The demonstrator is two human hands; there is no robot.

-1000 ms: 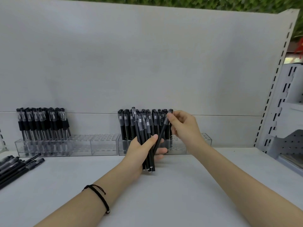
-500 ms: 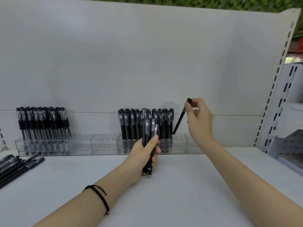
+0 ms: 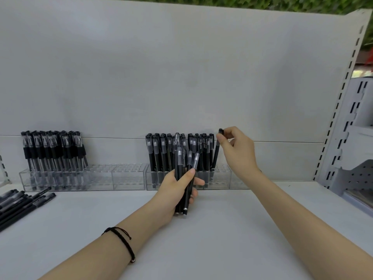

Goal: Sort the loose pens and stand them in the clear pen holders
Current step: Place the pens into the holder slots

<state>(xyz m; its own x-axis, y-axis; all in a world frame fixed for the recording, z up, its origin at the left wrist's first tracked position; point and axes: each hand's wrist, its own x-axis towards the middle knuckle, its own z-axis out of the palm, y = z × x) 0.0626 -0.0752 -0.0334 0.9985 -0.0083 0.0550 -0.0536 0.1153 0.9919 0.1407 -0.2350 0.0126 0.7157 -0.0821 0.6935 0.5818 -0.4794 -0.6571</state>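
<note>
Right fingers (image 3: 221, 141) pinch pen (image 3: 216, 156) top, tip at holder (image 3: 224, 183); left fingers (image 3: 187, 175) grip pen bundle (image 3: 187, 199).

A white shelf (image 3: 222, 249) lies in front, and a big white back wall (image 3: 181, 77) stands behind it. On the right is a white post (image 3: 348, 87) with little dark slots. Green leaves (image 3: 262, 2) show at the very top. A grey plate with round holes (image 3: 355, 178) sits far right.

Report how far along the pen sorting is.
Done: the left holder is partly filled, the right holder mostly. In hand: the right hand pinches one pen at that row's right end; the left hand grips a bundle. Left: that bundle and the loose pens at the table's left edge.
</note>
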